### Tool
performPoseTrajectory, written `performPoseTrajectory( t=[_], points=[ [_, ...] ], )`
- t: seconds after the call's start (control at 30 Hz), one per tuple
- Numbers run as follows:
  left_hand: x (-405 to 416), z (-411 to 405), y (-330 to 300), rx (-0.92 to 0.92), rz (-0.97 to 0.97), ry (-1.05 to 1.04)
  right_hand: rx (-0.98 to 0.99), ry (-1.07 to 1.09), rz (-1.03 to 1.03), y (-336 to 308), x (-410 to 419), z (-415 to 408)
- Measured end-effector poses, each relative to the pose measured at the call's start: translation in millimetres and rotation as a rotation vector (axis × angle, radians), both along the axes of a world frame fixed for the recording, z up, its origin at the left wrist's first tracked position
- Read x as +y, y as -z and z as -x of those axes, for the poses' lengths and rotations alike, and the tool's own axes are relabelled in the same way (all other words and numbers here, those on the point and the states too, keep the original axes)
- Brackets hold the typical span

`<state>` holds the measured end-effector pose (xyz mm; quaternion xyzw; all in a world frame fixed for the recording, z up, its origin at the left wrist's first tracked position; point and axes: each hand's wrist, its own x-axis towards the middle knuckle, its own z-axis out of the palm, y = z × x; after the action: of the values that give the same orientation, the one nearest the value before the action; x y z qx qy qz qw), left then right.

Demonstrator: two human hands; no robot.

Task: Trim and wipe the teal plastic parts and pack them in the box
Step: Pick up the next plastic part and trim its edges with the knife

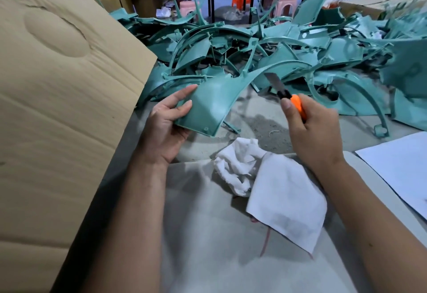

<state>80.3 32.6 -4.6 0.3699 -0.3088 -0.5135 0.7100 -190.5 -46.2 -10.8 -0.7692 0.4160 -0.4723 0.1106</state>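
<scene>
Gripping one teal part (209,105) by its near edge, the left hand (166,123) seemingly tilts its rim toward the utility knife (285,92) clenched in the right hand (312,128), with the cloth (272,188) waiting just below both hands for wiping.

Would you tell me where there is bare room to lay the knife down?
Bare grey table lies between the held part, the cloth and the pile. More lies below the cloth, toward the near edge. The far side is crowded, with the box walling the left.
</scene>
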Motion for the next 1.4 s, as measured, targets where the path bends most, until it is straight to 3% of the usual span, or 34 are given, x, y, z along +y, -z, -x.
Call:
performPoseTrajectory(
  t=[0.13, 0.37, 0.47, 0.83, 1.17, 1.27, 1.4],
  points=[
    [0, -2, 0, 0.057, -0.021, -0.106, -0.057, 0.122, -0.063, 2, -8, 9],
    [-5, 14, 1, 0.063, -0.052, -0.21, 0.058, -0.361, 0.088, -1, 21, -19],
    [-6, 20, 1, 0.066, -0.031, -0.179, 0.103, -0.44, 0.059, -2, 24, -25],
    [-2, 12, 3, -0.032, 0.004, -0.072, 0.005, -0.161, 0.107, -6, 16, -10],
    [0, 9, 3, -0.099, -0.011, -0.076, -0.035, 0.24, -0.095, 5, -10, 8],
    [-2, 10, 2, -0.091, 0.005, -0.128, -0.09, 0.033, 0.023, 0, 1, 1],
    [-1, 11, 1, -0.075, 0.005, -0.2, 0.013, -0.358, 0.083, -4, 20, -13]
  ],
)
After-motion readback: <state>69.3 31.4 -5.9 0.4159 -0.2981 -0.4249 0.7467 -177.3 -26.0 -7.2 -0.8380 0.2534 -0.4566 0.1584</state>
